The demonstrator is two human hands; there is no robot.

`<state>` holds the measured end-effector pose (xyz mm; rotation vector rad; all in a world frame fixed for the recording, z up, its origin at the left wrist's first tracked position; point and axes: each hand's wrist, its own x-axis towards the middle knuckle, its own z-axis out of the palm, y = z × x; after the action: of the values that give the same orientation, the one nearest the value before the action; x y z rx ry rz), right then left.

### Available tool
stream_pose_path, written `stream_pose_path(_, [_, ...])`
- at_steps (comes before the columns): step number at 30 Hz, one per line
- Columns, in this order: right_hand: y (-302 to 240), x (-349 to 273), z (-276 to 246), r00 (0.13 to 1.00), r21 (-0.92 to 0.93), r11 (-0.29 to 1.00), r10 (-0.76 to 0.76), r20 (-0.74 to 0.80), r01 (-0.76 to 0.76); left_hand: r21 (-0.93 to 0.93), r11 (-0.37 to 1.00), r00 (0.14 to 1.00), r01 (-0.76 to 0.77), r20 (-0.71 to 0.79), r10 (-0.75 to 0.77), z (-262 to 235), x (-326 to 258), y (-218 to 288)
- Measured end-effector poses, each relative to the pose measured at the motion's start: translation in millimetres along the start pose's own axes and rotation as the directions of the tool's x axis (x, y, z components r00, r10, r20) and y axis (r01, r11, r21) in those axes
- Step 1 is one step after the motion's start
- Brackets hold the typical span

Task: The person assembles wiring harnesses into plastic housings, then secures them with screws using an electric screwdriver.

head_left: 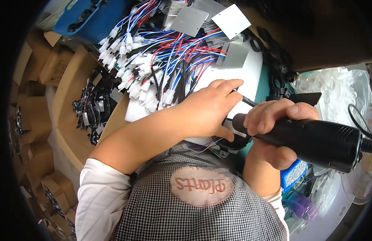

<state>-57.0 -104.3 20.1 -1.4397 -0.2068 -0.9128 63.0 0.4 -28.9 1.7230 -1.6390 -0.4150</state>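
Observation:
My right hand is wrapped round a black electric screwdriver, its body lying across to the right and its nose turned toward my left hand. The fingers and thumb of my left hand are curved about a black plastic part, right at the screwdriver's tip. Much of that part is hidden by both hands, so its full shape does not show. Thin wires run out of it near my apron. Where exactly the tip meets the part cannot be made out.
Wires with white connectors are heaped on a white foam sheet, beside flat metal plates. Black ring-shaped parts and a clear plastic bag lie right. A blue tray holds small metal pieces. Left are a blue bin and an open carton.

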Motion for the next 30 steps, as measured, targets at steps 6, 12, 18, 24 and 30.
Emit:
stream_pose_path(6, [3, -9, -6, 0.987, 0.173, 0.984, -0.022, -0.159, 0.049, 0.02, 1.0, 0.999, 0.021, -0.038, -0.02, 4, -2, 4])
stream_pose_path(12, [-53, -5, -16, 0.966, 0.211, 0.951, -0.192, -0.171, 0.227, 0.159, 0.987, 0.917, 0.01, -0.395, 0.054, -43, -37, 5])
stream_pose_path(18, [-67, -20, -44, 0.956, 0.283, 0.923, -0.205, -0.209, 0.26, -0.299, 0.947, 0.362, 0.118, -0.875, -0.321, -88, -158, -46])
stream_pose_path(24, [-60, -26, -55, 0.947, 0.247, 0.945, -0.139, -0.288, 0.214, -0.843, 0.508, -0.474, -0.178, -0.379, -0.795, -73, -325, -127])
stream_pose_path(30, [-56, -32, -57, 0.937, 0.186, 0.965, -0.118, -0.329, 0.186, -0.845, 0.495, -0.476, -0.2, -0.358, -0.803, -57, -379, -169])
